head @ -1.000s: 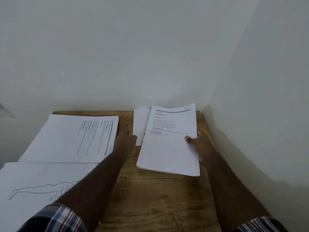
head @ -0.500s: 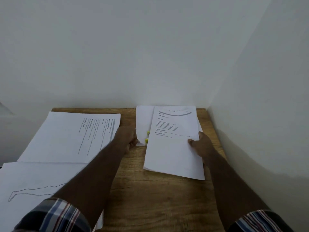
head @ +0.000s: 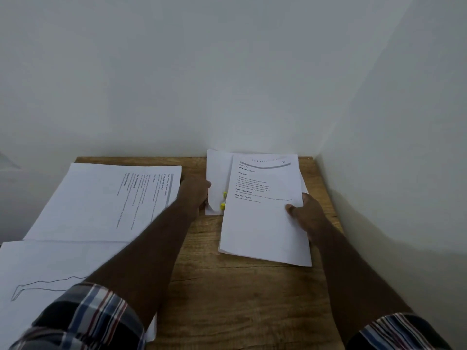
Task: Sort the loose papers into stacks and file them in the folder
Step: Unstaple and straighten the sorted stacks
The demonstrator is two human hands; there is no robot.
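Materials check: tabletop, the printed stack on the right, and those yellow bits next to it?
Tabletop: looks like wood or wood-look laminate, matte; brown grain lines and a seam show. Printed stack: plain white office paper, matte, thin layered edges, black print. Yellow bits: too small to tell, maybe plastic clips or tabs.

Count from my remote view, head camera. Hands: I see two, the left hand [head: 195, 195] and the right hand [head: 307, 213]. Sleeves: two, both plaid [head: 86, 322]. Paper piles: I count four: a printed stack [head: 262, 223] at right, a white sheet [head: 216, 173] partly under it, a text pile [head: 106, 200] at left turned sideways, and a sheet with a line drawing [head: 45, 269] nearest me. Small yellow items [head: 223, 200] by the white sheet: two visible; what they are I cannot tell. Table [head: 240, 299]: one.
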